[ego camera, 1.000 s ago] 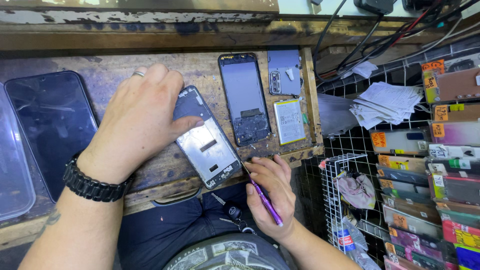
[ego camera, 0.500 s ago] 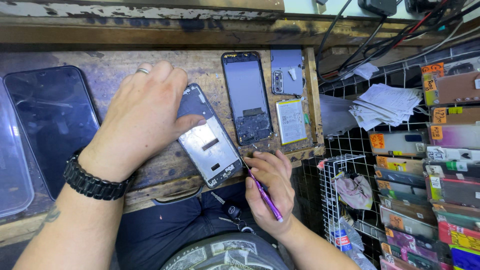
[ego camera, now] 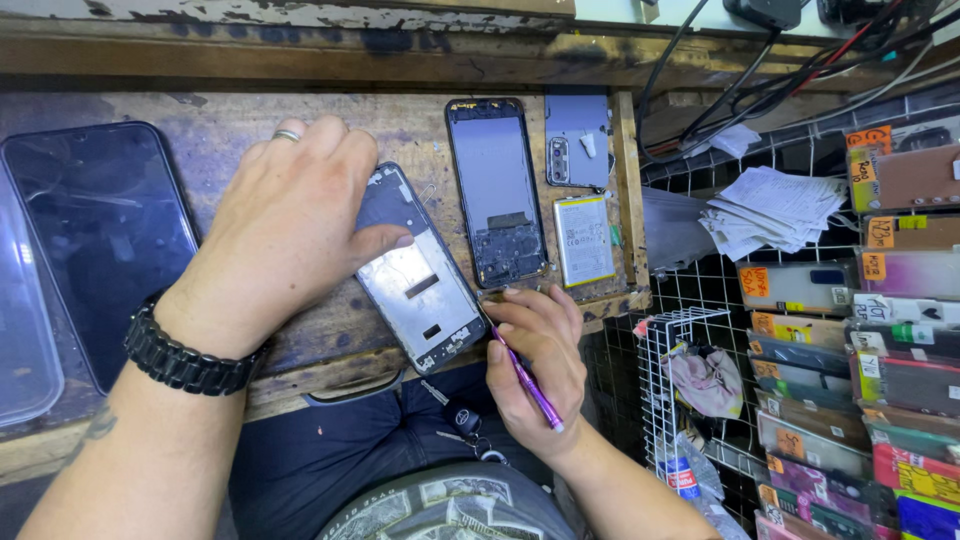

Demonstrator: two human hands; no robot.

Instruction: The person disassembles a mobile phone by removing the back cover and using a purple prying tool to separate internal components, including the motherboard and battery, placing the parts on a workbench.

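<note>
A dark phone screen (ego camera: pixel 95 235) lies at the left of the worn wooden bench (ego camera: pixel 230 125). The left hand (ego camera: pixel 285 225) presses flat, fingers spread, on an opened phone frame (ego camera: pixel 420 285) near the bench's front edge. The right hand (ego camera: pixel 540 350) pinches a purple tool (ego camera: pixel 525 375), tip at the frame's lower corner; another stripped phone (ego camera: pixel 497 190) and a battery (ego camera: pixel 583 240) lie beyond.

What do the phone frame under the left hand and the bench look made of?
Phone frame: likely metal, its inner plate silvery and reflective, with a dark rim, possibly plastic. Bench: worn wood, showing grain, stains and chipped edges. The left hand presses the frame flat.
</note>
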